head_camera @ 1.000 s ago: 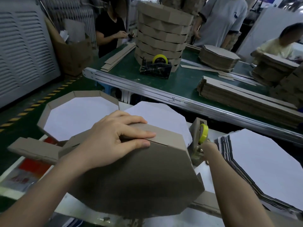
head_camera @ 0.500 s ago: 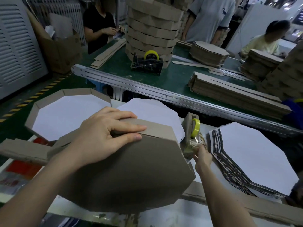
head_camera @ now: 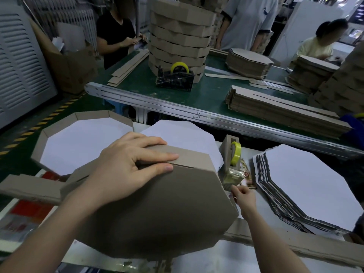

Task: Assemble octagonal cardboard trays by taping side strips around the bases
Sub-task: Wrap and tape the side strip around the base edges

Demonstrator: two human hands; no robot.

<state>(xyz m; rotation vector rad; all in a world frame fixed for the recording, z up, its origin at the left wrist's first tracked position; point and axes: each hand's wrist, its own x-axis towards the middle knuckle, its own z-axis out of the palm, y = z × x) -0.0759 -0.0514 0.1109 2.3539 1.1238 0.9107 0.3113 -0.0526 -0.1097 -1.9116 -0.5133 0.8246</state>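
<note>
Left hand [head_camera: 126, 170] flat, pressing strip [head_camera: 189, 156] onto tray [head_camera: 157, 213]; right hand [head_camera: 244, 196] pinching tape [head_camera: 233, 175] at the dispenser [head_camera: 226, 150]. Red sheet's [head_camera: 29, 208] print is too blurry.

Nothing in front of me can be read. The metal rail [head_camera: 177, 110] of the conveyor carries a small dark scribble (handwriting, too small to make out). The red printed sheet [head_camera: 29, 208] at my left is a blur, and the grey shirt [head_camera: 250, 22] across the belt bears only a tiny dark emblem.
</note>
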